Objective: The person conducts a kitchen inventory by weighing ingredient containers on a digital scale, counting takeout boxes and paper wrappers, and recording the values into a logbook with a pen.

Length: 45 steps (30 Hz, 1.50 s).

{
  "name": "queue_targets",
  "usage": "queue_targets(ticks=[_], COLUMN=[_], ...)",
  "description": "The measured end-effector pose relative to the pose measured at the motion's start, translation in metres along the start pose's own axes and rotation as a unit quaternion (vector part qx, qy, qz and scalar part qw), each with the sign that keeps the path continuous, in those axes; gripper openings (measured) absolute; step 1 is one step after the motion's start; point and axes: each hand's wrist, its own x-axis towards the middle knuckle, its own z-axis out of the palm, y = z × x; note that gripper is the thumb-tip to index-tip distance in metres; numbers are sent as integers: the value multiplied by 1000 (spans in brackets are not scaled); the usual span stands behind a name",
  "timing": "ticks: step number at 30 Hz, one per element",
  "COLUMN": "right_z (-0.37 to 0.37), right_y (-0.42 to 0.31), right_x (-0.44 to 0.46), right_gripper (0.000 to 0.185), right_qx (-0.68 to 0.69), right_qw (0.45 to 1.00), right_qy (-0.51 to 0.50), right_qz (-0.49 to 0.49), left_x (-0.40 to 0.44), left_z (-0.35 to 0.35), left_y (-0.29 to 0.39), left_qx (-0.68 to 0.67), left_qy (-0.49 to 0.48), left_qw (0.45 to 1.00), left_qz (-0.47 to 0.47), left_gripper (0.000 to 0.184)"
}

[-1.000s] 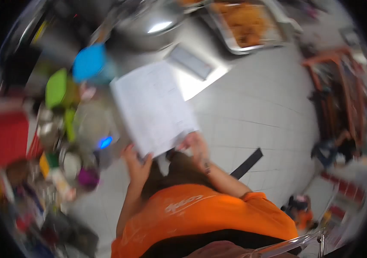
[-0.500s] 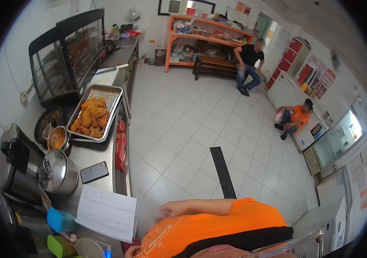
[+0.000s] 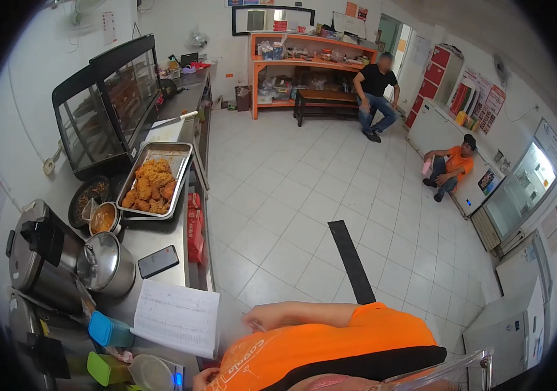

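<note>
My right hand (image 3: 254,318) is beside the counter's edge, its fingers closed round a thin thing that looks like a pen. At the bottom, my left hand (image 3: 206,378) shows only in part, near the counter's front edge and below the paper; its fingers are mostly hidden. Sheets of paper (image 3: 177,317) with handwriting lie on the metal counter, left of my right hand. A phone (image 3: 158,261) rests just beyond them. Blue (image 3: 110,330) and green (image 3: 108,369) containers stand left of the paper, with a clear bowl (image 3: 150,374) on a scale with a lit blue display.
A tray of fried food (image 3: 154,188), a lidded pot (image 3: 105,262) and a large cooker (image 3: 47,247) stand along the counter. One person (image 3: 377,98) sits on a bench; another person (image 3: 451,168) in orange sits low by a white freezer. A black strip (image 3: 351,262) crosses the floor.
The view has swung up from the blurred look down at the paper to the room. Both hands, earlier at the paper, are now away from it, and the paper lies on the counter.
</note>
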Motion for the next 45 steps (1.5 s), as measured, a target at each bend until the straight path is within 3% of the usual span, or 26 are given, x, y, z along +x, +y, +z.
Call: queue_targets(ticks=[6, 10, 13, 14, 15, 16, 18, 21, 22, 24, 25, 28, 32, 35, 38, 41, 45], right_z=[-2, -4, 10, 13, 13, 11, 7, 0, 5, 15, 10, 10, 6, 20, 19, 30, 41], right_y=[10, 23, 31, 35, 30, 23, 16, -12, 3, 37, 24, 13, 14, 34, 28, 30, 40], right_x=[11, 25, 31, 33, 33, 35, 41, 51, 52, 59, 63, 74, 102, 121, 134, 142, 159], right_gripper=[31, 32, 33, 33, 34, 35, 29, 23, 22, 22, 23, 23, 17, 12, 6, 20, 23], right_qx=[34, -63, -61, -37, -21, -5, -21, 154, 230, 381, 405, 446, 367, 287, 283, 264, 264], right_qw=[996, 994, 994, 994, 993, 991, 979, 941, 931, 891, 876, 839, 820, 838, 839, 940, 964], right_qy=[-64, -87, -91, -97, -112, -131, -200, -240, -245, -232, -239, -290, -437, -459, -450, -214, 14], right_qz=[-57, -24, 4, 17, 13, 12, 24, 181, 146, 81, 111, 118, 51, -63, 114, 32, -41], left_x=[-12, -18, -13, -26, -20, -55, -53, -73, -78, -88, -93, -106, -115, -107, -97, -78, -29], left_z=[-5, 2, 28, 17, 34, 14, 33, 40, 49, 47, 46, 54, 72, 86, 93, 77, 37], left_y=[-13, -21, -64, -37, -76, 11, -9, -2, 1, 31, 41, 40, 34, 23, 22, 26, 38], left_qx=[-3, -24, -82, -63, -85, -87, -268, -328, -344, -529, -612, -688, -660, -635, -604, -471, -311], left_qy=[-6, 6, 42, 59, 58, 88, 70, 104, 119, 121, 119, 112, 79, 73, 120, 181, 419], left_qw=[1000, 1000, 995, 995, 992, 992, 958, 939, 931, 836, 775, 715, 742, 769, 787, 863, 852], left_qz=[-15, -14, 40, 42, 73, 23, -70, -27, -19, -82, -107, -52, -86, -20, 28, -8, -39], left_gripper=[31, 32, 36, 33, 34, 33, 30, 17, 15, 11, 10, 6, 7, 7, 3, 6, 9])
